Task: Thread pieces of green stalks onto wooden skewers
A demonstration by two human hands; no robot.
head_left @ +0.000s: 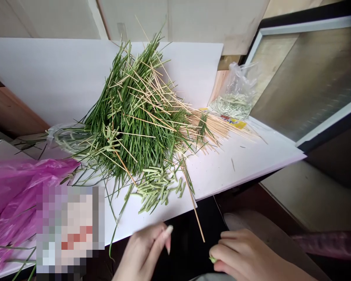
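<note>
My left hand is just off the table's front edge, its fingers curled and thumb pressed in. A pale tip shows at the thumb; I cannot tell whether it is the nail or a held piece. To its right, my right hand pinches a small green piece, mostly hidden by the fingers. Beyond the hands lie short pale green knotted pieces in a loose heap. Behind them rises a big pile of long green grass-like leaves. Thin wooden skewers lie across it and fan out to the right.
One skewer juts over the front edge of the white table. A clear bag of pale strips stands at the back right beside a framed glass panel. A pink plastic bag lies at left, next to a blurred-out patch.
</note>
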